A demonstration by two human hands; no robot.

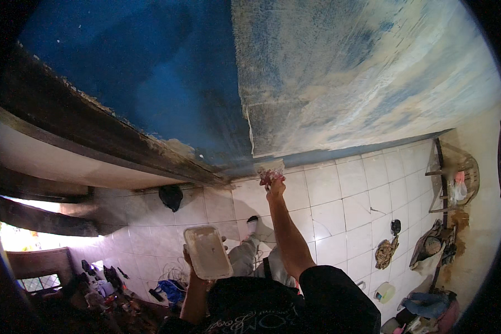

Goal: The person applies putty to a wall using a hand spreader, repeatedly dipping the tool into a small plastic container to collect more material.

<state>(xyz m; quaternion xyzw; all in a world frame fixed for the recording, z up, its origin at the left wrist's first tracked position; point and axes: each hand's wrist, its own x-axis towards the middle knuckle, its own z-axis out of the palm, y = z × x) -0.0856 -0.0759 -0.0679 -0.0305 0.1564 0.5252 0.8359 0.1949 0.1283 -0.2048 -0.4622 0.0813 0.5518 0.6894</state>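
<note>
right hand (275,189) closed around a reddish-handled spreading tool (269,176), arm stretched out; tool is at the wall's lower edge, by the lower left corner of the pale coat (339,89). can't tell if the blade touches. left hand (188,259) grips a pale rectangular tray (207,250) by its sides, held over the floor (328,225), near the body. step looks like spreading coat along the wall's bottom edge; blue wall (167,83) lies bare left of the coat's upright edge, plus a thin blue strip under it. next move probably calls for a flat, even stroke along that strip, tray kept level. edges: dark frame (111,128) hems in the left, black bag (171,197) near its foot. more room rightward along the floor's wall edge, up to the chair (468,178).
</note>
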